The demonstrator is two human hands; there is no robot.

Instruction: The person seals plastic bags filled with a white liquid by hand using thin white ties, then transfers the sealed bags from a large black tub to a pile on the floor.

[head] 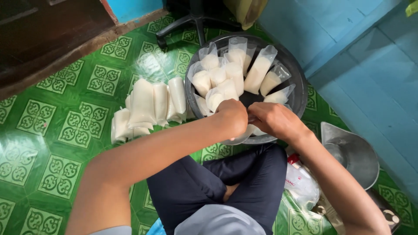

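From the head camera, the left hand (232,116) and the right hand (273,120) met knuckle to knuckle over the near rim of a dark round basin (300,93), both curled tight around the top of one clear bag of white liquid (242,135) that hung against the rim below them. More open-topped bags (257,73) of the same liquid stood upright inside the basin. A row of closed bags (150,106) lay on the green patterned floor (52,126) just left of it, and a metal scoop (352,152) sat to the person's right.

A metal scoop (352,152) lies at lower right, a chair base (191,21) stands at top centre, on green patterned floor (43,130).
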